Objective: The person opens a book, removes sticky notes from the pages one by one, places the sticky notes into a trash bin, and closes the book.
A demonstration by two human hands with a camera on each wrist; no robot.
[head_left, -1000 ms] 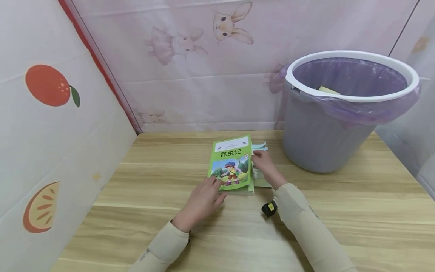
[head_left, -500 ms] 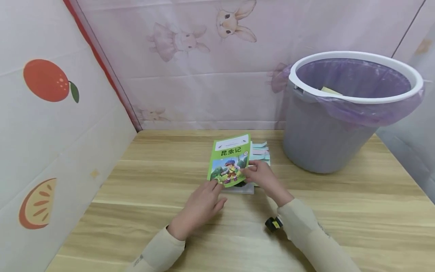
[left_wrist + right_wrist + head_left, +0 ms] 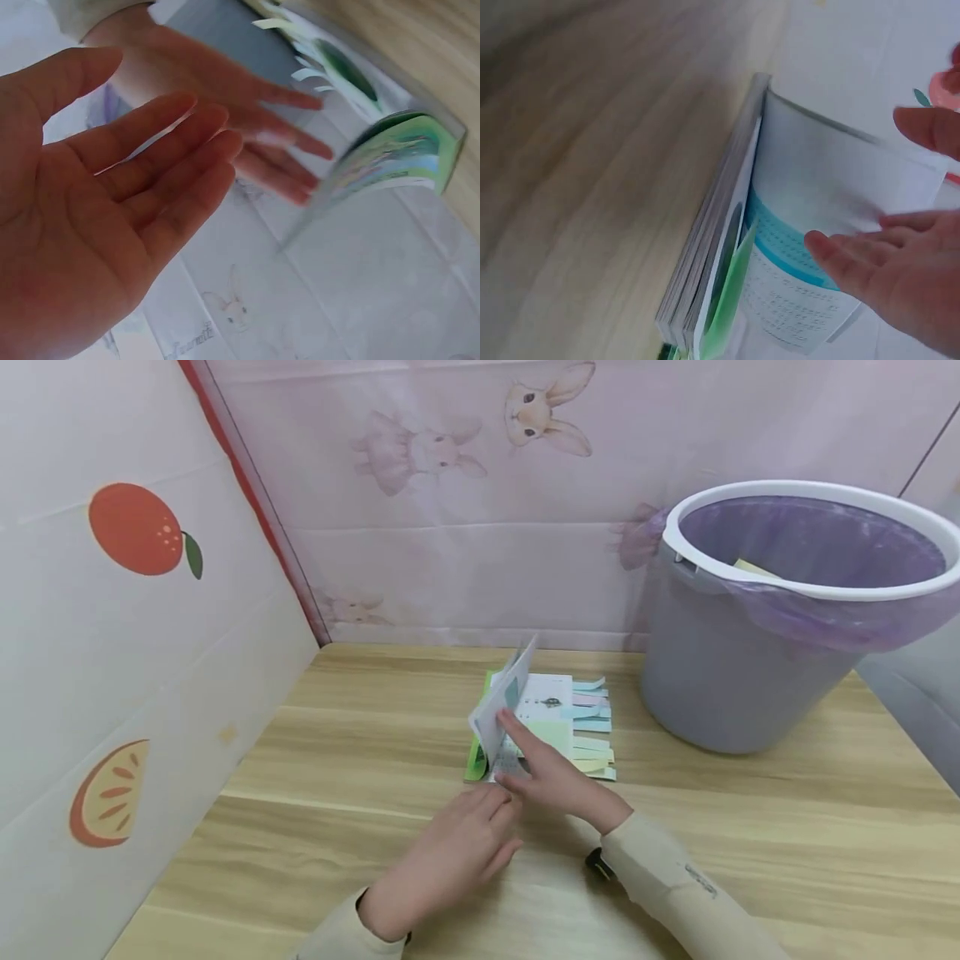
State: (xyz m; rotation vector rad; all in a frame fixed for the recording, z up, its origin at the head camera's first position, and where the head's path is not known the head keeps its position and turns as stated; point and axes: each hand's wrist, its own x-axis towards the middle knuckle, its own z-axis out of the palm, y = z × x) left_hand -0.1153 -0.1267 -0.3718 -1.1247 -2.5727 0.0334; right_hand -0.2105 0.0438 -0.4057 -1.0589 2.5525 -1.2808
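A green-covered paperback book [image 3: 555, 685] lies opened on the table, a bundle of its front pages [image 3: 506, 693] standing up and swung leftward. Colored sticky tabs [image 3: 592, 720] stick out from its right edge, and a pale green note [image 3: 730, 300] is on the page beneath. My right hand [image 3: 562, 785] has its fingers extended against the raised pages, pushing their inner face. Just in front of the book's lower edge is my left hand [image 3: 453, 852], holding nothing; in the left wrist view its fingers [image 3: 172, 187] are relaxed and slightly bent, apart from the book.
A grey bin [image 3: 720, 668] with a purple liner stands at the table's back right, something pale yellow inside. Wood-grain table [image 3: 337, 727] surrounds the book. A pink rabbit-print curtain [image 3: 450, 577] hangs behind; a fruit-print wall [image 3: 180, 668] is at left.
The front cover, earlier lying nearly flat, has been lifted with pages and turned left. My right hand has moved from the right edge to the raised pages; my left hand has left the cover.
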